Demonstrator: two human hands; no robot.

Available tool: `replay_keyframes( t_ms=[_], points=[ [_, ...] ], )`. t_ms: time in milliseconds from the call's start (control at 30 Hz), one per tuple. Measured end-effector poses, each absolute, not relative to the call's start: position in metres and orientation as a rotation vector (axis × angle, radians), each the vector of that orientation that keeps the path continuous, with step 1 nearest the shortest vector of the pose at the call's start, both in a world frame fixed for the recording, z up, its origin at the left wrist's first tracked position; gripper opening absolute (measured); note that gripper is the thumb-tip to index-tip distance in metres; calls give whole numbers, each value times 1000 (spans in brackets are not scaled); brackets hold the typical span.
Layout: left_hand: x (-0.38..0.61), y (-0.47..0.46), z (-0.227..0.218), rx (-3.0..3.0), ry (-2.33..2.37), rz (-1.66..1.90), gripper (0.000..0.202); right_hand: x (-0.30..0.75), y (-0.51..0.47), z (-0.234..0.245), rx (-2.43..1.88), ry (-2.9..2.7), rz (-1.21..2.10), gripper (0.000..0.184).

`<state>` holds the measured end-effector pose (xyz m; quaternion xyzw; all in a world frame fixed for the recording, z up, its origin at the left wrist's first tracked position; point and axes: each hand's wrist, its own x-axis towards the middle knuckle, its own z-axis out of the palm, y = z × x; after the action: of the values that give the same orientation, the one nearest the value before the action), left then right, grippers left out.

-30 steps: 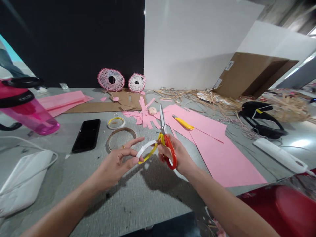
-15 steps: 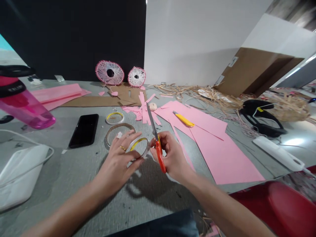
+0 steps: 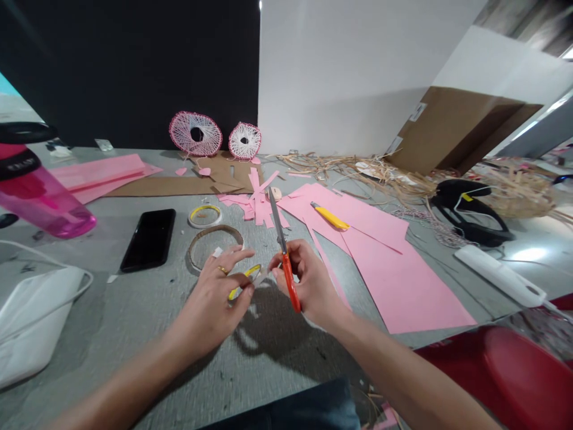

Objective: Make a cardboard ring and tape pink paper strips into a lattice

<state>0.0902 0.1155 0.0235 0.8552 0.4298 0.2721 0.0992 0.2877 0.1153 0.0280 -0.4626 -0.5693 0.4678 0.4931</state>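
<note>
Works at a grey table [image 3: 179,382] before a black panel [image 3: 125,71] and a white panel [image 3: 349,71]. Pinches a thin yellow ring [image 3: 253,270], tilted, in left hand [image 3: 219,295] just above the table; grips red-handled, grey-bladed scissors [image 3: 289,272] in right hand [image 3: 308,278], nearby but apart. Cannot read the blurred white lettering [image 3: 22,165] on a pink bottle [image 3: 49,203].

Over the last second the scissors [image 3: 290,280] have swung from roughly twelve toward eleven o'clock in the right hand [image 3: 311,280]. The left hand [image 3: 212,298] has tipped the tape roll [image 3: 254,270] to a narrower ellipse, now apart from the right fingers, a pale strip [image 3: 262,276] showing between.
</note>
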Motion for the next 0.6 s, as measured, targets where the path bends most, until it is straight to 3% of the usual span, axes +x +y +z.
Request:
replay_keyframes(
  t_ms=[400,600],
  points=[
    [86,118,28,2264,1409,1113,29,349,95,39,-1559,-1869,996,34],
    [86,116,29,2251,1371,1148,26,339,89,39,-1619,-1963,925,46]
  ],
)
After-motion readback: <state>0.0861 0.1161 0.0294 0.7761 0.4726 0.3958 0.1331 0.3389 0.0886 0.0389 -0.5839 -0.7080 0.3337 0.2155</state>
